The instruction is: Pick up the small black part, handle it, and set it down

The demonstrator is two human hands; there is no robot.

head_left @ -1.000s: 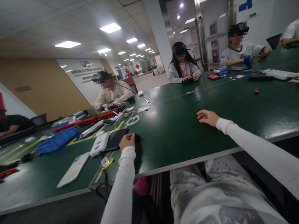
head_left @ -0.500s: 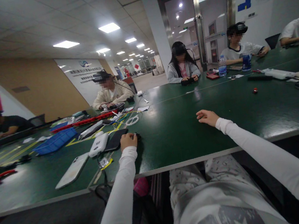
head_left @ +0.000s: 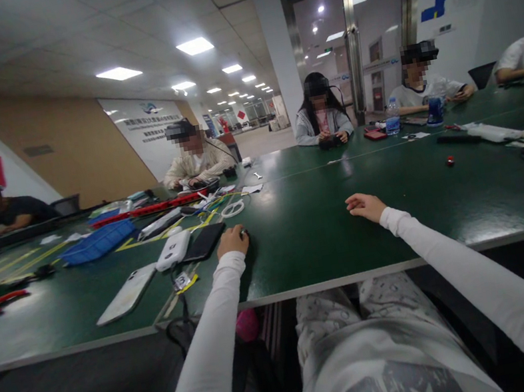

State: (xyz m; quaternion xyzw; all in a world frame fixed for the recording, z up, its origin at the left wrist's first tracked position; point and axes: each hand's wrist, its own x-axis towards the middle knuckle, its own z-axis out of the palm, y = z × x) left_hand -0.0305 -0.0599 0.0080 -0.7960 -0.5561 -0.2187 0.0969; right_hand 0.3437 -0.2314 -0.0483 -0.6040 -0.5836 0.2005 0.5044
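My left hand rests on the green table with its fingers curled down around something small and dark, mostly hidden beneath them. Close to its left lie a black phone-like slab and a white device with a dark marking. Farther left is a white phone, back side up. My right hand hovers over or lies on the table to the right, fingers loosely stretched toward the left, and nothing shows in it.
A blue basket, a red strip and a coiled white cable lie at the left. A small red object sits at the right, near a white tool-like device and water bottle. Several people sit around the table.
My left hand has shifted slightly right, over the small dark thing that showed beside its fingers before. My right hand has hardly moved. The view has tilted slightly.
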